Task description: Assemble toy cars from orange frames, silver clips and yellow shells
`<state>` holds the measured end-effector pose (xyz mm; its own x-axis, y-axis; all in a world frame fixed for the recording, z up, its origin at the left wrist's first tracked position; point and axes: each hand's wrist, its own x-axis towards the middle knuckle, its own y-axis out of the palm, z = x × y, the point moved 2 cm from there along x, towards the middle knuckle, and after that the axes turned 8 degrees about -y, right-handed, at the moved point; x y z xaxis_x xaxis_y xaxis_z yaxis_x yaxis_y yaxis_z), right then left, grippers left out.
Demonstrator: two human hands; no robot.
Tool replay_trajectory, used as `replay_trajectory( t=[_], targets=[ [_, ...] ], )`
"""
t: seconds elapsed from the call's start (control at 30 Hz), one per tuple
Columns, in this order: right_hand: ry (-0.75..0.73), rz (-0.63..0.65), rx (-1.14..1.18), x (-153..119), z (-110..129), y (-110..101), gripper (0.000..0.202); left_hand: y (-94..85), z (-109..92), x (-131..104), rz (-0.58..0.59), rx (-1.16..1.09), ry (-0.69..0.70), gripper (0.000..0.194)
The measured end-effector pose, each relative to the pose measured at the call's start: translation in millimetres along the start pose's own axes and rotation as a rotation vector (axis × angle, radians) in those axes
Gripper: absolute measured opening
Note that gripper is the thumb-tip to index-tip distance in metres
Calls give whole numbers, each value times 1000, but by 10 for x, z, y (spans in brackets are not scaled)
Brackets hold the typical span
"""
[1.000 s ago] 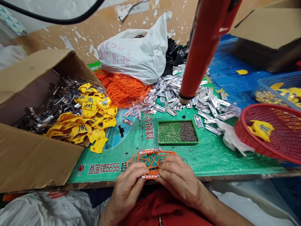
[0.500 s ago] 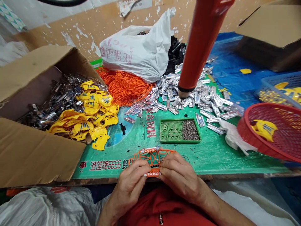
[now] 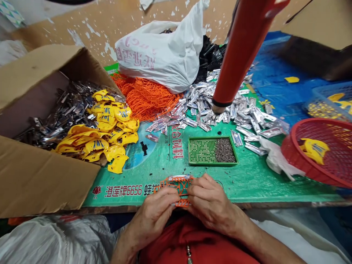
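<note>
Between both hands, at the table's front edge, is an orange plastic lattice frame with a silvery strip along its far side. My left hand pinches the frame's left part, fingers closed. The right part is gripped by my right hand, whose curled fingers cover that end. Just beyond the hands lies a green perforated tray, with small dark metal screws gathered in its right half. Fingertips hide much of the frame's near side.
A cardboard box at left holds shiny parts and yellow printed shells. Behind lie orange frames, a white bag and silvery pieces. A red tool hangs down mid-table. A red basket stands right.
Both hands still grip the orange frame, which has turned slightly; the right fingers now cover more of its right end. The whole view has shifted a little.
</note>
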<state>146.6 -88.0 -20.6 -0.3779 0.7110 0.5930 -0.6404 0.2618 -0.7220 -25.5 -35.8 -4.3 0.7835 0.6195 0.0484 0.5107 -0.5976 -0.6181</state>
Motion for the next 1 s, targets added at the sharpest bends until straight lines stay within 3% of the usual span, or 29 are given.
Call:
replay_trajectory(
  t=[0.13,0.3,0.53,0.63,1.0],
  targets=[
    [-18,-56,-45,9,22,5,32,40,-91,2,-95,251,-41,23],
    [-4,-111,5,5,25,18,19,54,-191,-17,-244,526,85,24],
    [-10,-67,211,28,22,-37,3,24,-122,-55,-215,429,141,22],
    [-7,-73,233,28,13,-43,5,15,-116,-57,-213,433,134,21],
    [28,-74,219,8,3,-6,8,48,-60,-18,-54,394,-4,19]
  ],
)
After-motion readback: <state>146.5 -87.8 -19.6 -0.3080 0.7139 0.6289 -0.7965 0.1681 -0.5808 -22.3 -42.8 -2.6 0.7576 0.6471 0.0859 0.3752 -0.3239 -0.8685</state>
